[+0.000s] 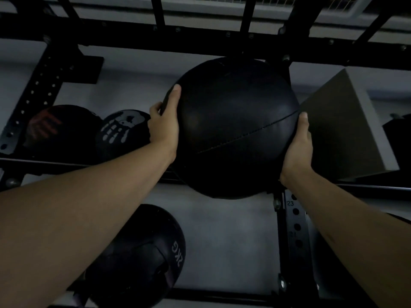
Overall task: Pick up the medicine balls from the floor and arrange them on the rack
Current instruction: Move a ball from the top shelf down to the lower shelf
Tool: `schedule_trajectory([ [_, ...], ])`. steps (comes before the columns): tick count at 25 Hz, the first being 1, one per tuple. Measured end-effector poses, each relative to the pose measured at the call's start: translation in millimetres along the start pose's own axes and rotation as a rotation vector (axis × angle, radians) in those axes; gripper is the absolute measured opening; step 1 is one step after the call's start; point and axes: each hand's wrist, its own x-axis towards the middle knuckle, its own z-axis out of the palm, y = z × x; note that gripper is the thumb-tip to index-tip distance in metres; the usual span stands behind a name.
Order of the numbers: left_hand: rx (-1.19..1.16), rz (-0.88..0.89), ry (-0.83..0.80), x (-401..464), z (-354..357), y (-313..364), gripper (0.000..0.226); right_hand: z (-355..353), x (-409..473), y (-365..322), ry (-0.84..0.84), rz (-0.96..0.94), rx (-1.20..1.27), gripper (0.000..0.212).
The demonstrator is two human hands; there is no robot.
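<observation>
A large plain black medicine ball (233,125) with a stitched seam is held between both hands at the upper tier of a black steel rack (200,45). My left hand (164,127) presses its left side, thumb up along the ball. My right hand (298,145) cups its right side. Whether the ball rests on the rails or hangs just above them I cannot tell. To the left on the same tier sit a ball with a white handprint (121,130) and a ball with a red handprint (55,127). Lower down sits a black ball marked 2KG (151,252).
A grey box (347,127) stands on the rack right beside the held ball, close to my right hand. A perforated black upright (295,230) with the number 23 rises below the ball. Another perforated upright (33,94) stands at the left. Grey floor shows beneath the rails.
</observation>
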Motion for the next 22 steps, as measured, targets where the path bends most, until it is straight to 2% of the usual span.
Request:
schedule_trajectory([
  [5, 0.071, -0.055, 0.007, -53, 18, 12, 0.109, -50, -25, -11, 0.002, 0.119, 0.026, 0.079],
  [9, 0.096, -0.175, 0.057, -99, 15, 9, 0.114, -85, -52, -16, -0.007, 0.212, 0.01, 0.076],
  [16, 0.088, -0.334, 0.131, -154, -8, -33, 0.109, -119, -80, 2, 0.016, 0.294, -0.122, 0.067],
  [20, 0.081, -0.441, 0.16, -166, -16, -64, 0.1, -132, -86, 32, 0.026, 0.349, -0.174, 0.064],
  [22, 0.113, -0.486, 0.182, -169, -20, -84, 0.104, -140, -89, 51, 0.047, 0.382, -0.204, 0.064],
])
